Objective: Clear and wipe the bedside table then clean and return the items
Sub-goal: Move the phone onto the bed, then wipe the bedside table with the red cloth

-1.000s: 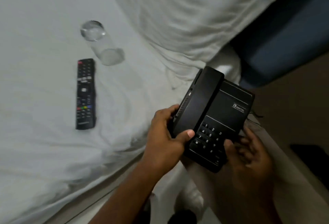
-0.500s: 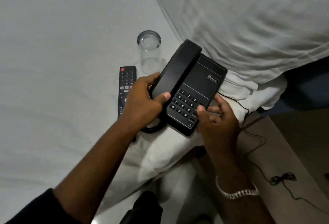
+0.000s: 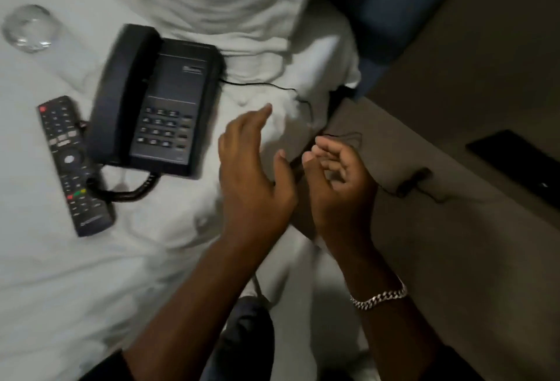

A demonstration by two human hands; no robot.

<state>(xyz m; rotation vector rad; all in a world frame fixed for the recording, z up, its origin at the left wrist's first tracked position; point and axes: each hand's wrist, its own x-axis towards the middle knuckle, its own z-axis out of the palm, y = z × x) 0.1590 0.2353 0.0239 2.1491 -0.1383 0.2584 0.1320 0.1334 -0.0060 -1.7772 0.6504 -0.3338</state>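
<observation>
A black desk telephone (image 3: 163,101) lies on the white bed sheet (image 3: 60,274), handset on its cradle, its coiled cord curling below it. Left of it rests a black TV remote (image 3: 71,165), and a clear drinking glass (image 3: 28,29) lies at the far left. My left hand (image 3: 251,174) hovers just right of the phone, fingers spread, holding nothing. My right hand (image 3: 339,186) is beside it, fingers loosely curled and empty, above the left edge of the beige bedside table (image 3: 454,259). A thin black phone wire (image 3: 272,86) runs from the phone toward the table.
A white pillow (image 3: 236,7) lies behind the phone. On the bedside table sit a small black plug (image 3: 413,180) with its cord and a flat black item (image 3: 521,162) at the right. A blue headboard (image 3: 403,4) stands at the back right.
The telephone went from being held in both hands to lying on the bed next to the remote. Both hands have let go and drawn back to the right.
</observation>
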